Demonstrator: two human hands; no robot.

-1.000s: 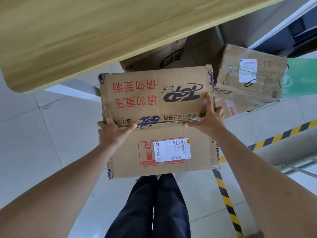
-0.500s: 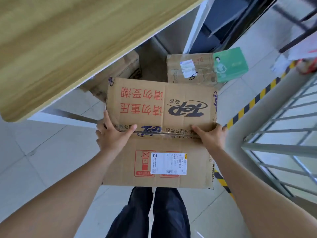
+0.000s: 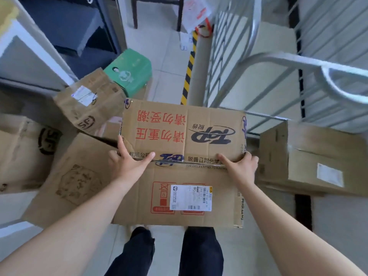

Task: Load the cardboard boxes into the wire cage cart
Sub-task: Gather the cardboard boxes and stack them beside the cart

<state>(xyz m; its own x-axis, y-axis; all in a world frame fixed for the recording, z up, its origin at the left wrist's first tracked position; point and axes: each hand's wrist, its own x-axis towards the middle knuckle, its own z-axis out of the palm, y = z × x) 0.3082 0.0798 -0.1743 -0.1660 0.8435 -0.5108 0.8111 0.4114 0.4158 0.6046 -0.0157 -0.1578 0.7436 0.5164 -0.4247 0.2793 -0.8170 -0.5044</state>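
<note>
I carry a flat cardboard box point(image 3: 179, 136) with red characters, a blue "TOP" logo and a white shipping label, level in front of my waist. My left hand point(image 3: 127, 162) grips its left edge, thumb lying across the top along the taped seam. My right hand point(image 3: 242, 166) grips the right edge, fingers wrapped down the side. The wire cage cart point(image 3: 278, 62) stands at the right, its grey tube frame and wire panels just beyond the box. A brown box point(image 3: 310, 156) lies on the cart's floor.
Several cardboard boxes lie on the floor at the left: one with an "SF" mark point(image 3: 89, 100), a large one point(image 3: 71, 176), another at the edge point(image 3: 22, 148). A green carton point(image 3: 129, 70) stands behind them. Yellow-black tape point(image 3: 189, 66) runs along the tiled floor.
I have turned right with the box in both hands. The wooden table top has left the view; the cage cart and the box inside it now fill the right side.
</note>
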